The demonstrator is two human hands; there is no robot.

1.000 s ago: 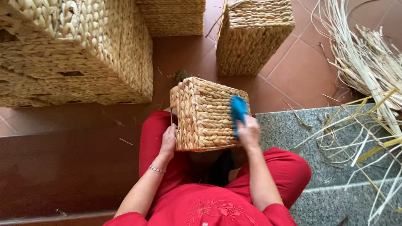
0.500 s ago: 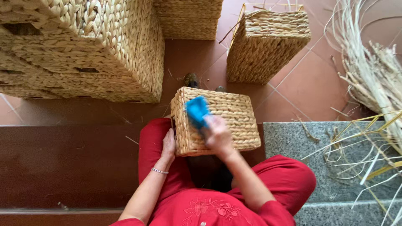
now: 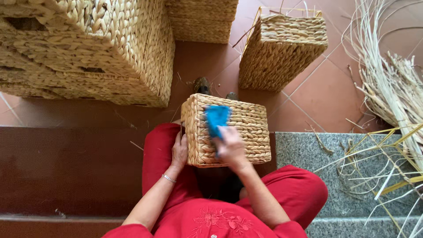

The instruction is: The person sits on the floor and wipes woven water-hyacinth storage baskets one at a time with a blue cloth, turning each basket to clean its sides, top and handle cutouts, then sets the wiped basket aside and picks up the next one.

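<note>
The right hand point(image 3: 230, 147) was clamped on a blue brush point(image 3: 217, 119), pressed to the upper face of a small woven basket point(image 3: 238, 132) on the person's lap. The left hand point(image 3: 179, 151) lay flat, fingers together, against the basket's left side. A taller basket point(image 3: 282, 48) stood on the tiled floor point(image 3: 326, 97) beyond.

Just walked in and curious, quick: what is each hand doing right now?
Left hand: open, pressed flat against the left side of the small woven basket.
Right hand: closed on a blue tool, held on the basket's top.
</note>
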